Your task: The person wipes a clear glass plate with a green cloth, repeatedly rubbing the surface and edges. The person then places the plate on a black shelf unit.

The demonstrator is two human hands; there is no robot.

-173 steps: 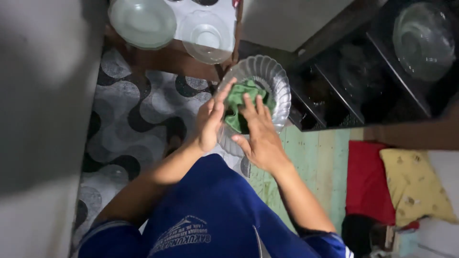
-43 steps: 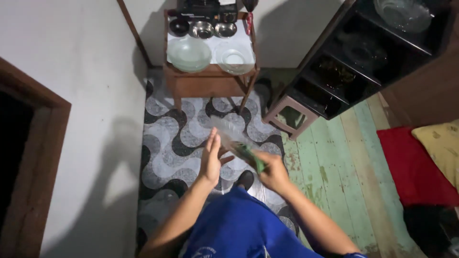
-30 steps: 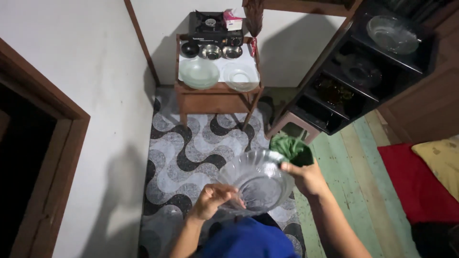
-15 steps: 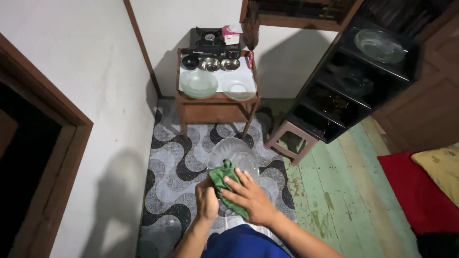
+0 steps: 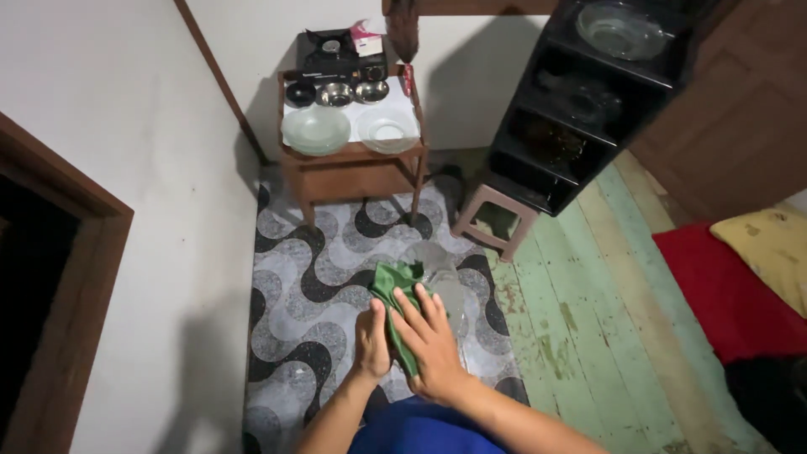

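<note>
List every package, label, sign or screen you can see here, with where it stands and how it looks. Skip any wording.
Small carton: at the back of the wooden side table, right of the black stove; boxy, pink and white, top open.
Red packet: at the table's right rear edge; narrow, too small to tell more.
No signs or screens are in view, and nothing labelled shows near the hands, which hold a green cloth against a clear glass bowl.

Pink-white pkg [image 5: 364, 38] behind stove [image 5: 329, 52]
</note>
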